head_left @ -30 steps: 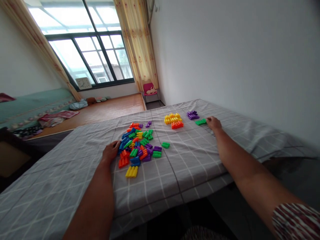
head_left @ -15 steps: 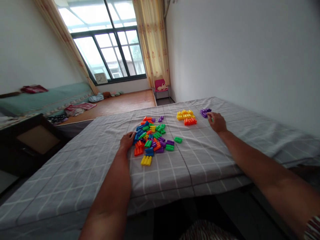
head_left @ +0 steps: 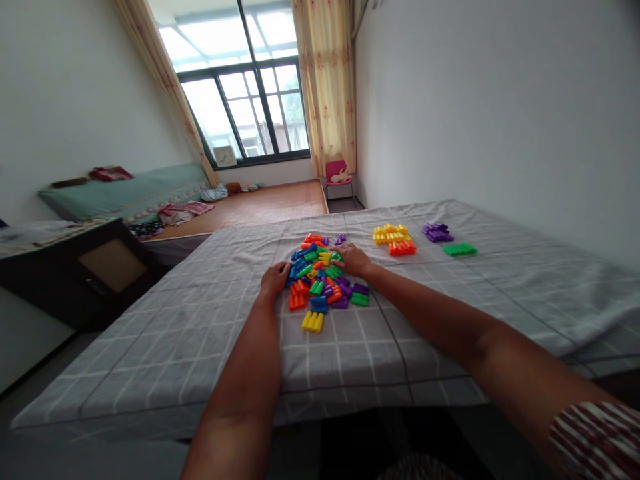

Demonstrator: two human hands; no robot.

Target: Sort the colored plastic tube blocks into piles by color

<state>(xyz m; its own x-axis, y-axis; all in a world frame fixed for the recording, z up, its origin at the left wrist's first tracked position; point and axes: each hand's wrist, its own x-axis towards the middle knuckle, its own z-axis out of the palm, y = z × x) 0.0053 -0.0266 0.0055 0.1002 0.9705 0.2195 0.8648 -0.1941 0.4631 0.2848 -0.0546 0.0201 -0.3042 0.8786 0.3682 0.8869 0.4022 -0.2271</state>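
Observation:
A mixed pile of plastic tube-shaped building blocks (head_left: 316,287) in blue, green, orange, purple and yellow lies on the checked grey cloth (head_left: 220,313). My left hand (head_left: 276,277) rests at the pile's left edge, its fingers bent loosely against the blue blocks (head_left: 299,265). Over the back right side of the pile, my right hand (head_left: 354,259) reaches with fingers apart, touching green blocks (head_left: 334,271); its palm hides some of them. A yellow block (head_left: 313,322) lies at the pile's near end.
Farther right stand sorted groups: yellow blocks (head_left: 392,234), orange blocks (head_left: 403,249), purple blocks (head_left: 437,233) and green blocks (head_left: 460,249). A white wall (head_left: 480,120) runs along the right. Beyond are a wooden platform (head_left: 270,205), a pink chair (head_left: 339,175) and a dark cabinet (head_left: 100,267).
My right hand has left the purple group and moved left to the pile. Green blocks now lie apart near the purple group. My left hand stays by the pile; the view has shifted.

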